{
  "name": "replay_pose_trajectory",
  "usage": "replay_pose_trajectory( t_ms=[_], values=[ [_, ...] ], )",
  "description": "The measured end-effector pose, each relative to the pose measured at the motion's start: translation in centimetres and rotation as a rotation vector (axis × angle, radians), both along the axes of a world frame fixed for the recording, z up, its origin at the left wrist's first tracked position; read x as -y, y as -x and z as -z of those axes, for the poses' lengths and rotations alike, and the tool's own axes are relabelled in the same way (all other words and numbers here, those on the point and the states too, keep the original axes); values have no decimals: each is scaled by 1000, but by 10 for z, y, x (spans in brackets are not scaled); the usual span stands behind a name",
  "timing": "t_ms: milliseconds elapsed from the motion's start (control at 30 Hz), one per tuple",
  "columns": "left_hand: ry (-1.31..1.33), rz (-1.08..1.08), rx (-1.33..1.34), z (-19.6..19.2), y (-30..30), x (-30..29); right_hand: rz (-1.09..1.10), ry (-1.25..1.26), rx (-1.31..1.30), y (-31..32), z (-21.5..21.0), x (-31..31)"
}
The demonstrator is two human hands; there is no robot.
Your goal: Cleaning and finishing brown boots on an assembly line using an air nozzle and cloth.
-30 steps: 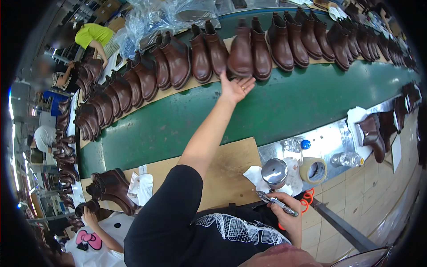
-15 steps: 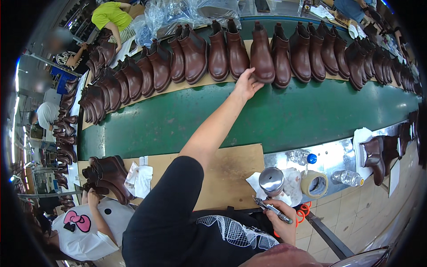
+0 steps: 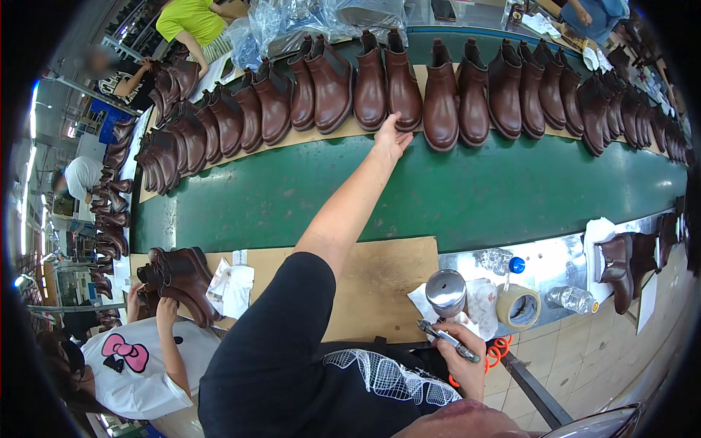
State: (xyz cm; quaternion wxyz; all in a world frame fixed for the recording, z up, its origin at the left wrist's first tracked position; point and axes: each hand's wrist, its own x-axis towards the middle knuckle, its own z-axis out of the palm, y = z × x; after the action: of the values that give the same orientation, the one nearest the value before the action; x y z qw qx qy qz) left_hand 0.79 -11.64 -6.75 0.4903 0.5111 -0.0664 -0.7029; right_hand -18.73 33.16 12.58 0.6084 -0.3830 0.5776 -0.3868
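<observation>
My left hand [image 3: 391, 137] reaches far across the green conveyor belt [image 3: 467, 193] and touches the toe of a brown ankle boot [image 3: 404, 84], part of a long row of brown boots [image 3: 511, 87] standing on the belt's far side. My right hand [image 3: 458, 359] stays close to my body at the near edge of the cardboard-covered bench [image 3: 380, 285], gripping a silver pen-like tool [image 3: 447, 340]. A small metal cup [image 3: 446, 293] stands just beyond that hand on white cloth.
A roll of tape [image 3: 519, 306], two plastic bottles [image 3: 573, 298] and a brown boot [image 3: 619, 266] sit on the metal ledge at right. At lower left another person [image 3: 135, 365] holds brown boots [image 3: 179, 281]. Orange-handled scissors [image 3: 496, 349] lie by my right hand.
The row of boots has shifted left relative to my view, and my left hand has gone from hovering with spread fingers to resting on a boot's toe. My right hand has kept its place.
</observation>
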Motion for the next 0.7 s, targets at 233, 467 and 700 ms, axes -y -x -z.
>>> replay_pose_trajectory(
  t_ms=[233,467,700],
  values=[
    [-15,87,-103,-38,-1,28,-14,-38,-33,-3,-5,4],
    [158,148,31,-67,-31,44,-4,17,-65,-13,-17,-3],
    [635,129,-12,-183,-61,-98,-2,165,-112,-15,-44,-40]
  ],
)
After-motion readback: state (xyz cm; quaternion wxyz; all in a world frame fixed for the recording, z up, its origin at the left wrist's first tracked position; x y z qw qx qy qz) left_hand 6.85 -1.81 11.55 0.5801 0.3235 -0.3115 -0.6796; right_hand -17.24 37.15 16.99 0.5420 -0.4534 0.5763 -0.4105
